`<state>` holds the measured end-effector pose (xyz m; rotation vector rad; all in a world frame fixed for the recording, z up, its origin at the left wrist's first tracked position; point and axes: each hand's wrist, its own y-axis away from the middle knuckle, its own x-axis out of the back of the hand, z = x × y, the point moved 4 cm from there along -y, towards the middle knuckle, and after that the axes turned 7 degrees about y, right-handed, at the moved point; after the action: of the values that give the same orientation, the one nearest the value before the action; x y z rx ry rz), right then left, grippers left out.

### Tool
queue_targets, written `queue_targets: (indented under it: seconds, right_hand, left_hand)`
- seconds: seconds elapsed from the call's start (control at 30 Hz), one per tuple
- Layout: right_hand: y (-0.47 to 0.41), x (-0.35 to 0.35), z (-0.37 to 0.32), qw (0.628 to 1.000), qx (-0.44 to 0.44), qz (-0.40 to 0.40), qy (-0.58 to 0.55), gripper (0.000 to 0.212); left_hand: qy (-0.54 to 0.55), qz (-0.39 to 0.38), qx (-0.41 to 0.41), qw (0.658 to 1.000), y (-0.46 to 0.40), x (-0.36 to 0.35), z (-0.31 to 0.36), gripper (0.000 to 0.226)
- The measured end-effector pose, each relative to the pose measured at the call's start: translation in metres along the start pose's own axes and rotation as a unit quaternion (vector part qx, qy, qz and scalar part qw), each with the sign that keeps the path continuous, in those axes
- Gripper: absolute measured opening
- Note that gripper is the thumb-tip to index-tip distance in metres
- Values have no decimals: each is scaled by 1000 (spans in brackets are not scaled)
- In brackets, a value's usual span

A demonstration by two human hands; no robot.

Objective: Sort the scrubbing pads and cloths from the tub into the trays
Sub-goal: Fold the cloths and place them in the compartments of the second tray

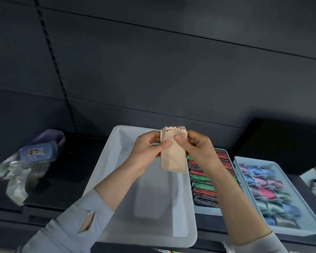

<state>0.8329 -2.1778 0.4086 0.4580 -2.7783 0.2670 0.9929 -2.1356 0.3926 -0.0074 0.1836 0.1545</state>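
Up over the pale plastic tub [106, 172], both hands held a folded peach-coloured cloth [172, 157] with a dotted weave. The left hand [146, 150] pinched its left edge between thumb and fingers, and the right hand [199, 145] pinched the right edge the same way, so the cloth hung upright between them with its frilled top edge poking above the fingers. It was clear of the tub floor, held in the air above the tub's far half. The tub sat on the dark table [66, 167] in front of the person, whose pale grey sleeves [77, 225] were pushed back from the forearms.

Just to the right of the tub stood a light blue tray [208, 210] packed with rows of sparkly scrubbing pads [202, 189] in green, red and dark tones. Beside that, further right, a second light blue tray [310, 227] held folded cloths [264, 190] in blue, pink and grey.

Well off to the left lay a blue plastic basket [36, 154] and some crumpled clear plastic wrapping [16, 181].
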Motion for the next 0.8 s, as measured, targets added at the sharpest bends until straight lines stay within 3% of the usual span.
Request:
queue_targets:
  seconds: [0.13, 0.2, 0.33, 0.43, 0.6, 0.7, 0.8]
  right_hand:
    - [6, 0, 2, 997, 14, -65, -37, 26]
    - [8, 2, 6, 997, 27, -60, -38, 34]
    - [15, 9, 17, 999, 28, -9, -16, 41]
    - [23, 16, 26, 999, 32, -1, -9, 38]
    - [44, 33, 42, 999, -3, 36, -22, 38]
    - [59, 44, 52, 987, -78, 37, -137, 24]
    - [72, 57, 66, 983, -117, 2, -138, 29]
  left_hand:
    - [10, -4, -10, 1000, -1, 1, -1, 11]
    - [20, 0, -7, 1000, 1, -1, -3, 20]
    - [129, -14, 114, 985, 0, -10, -16, 23]
    - [33, -75, 172, 982, 1, -17, -32, 42]
    - [-8, -93, 138, 986, 4, -41, -49, 15]
    - [2, -101, 107, 989, 2, -61, -52, 13]
    - [-40, -118, 48, 991, 1, -82, -54, 16]
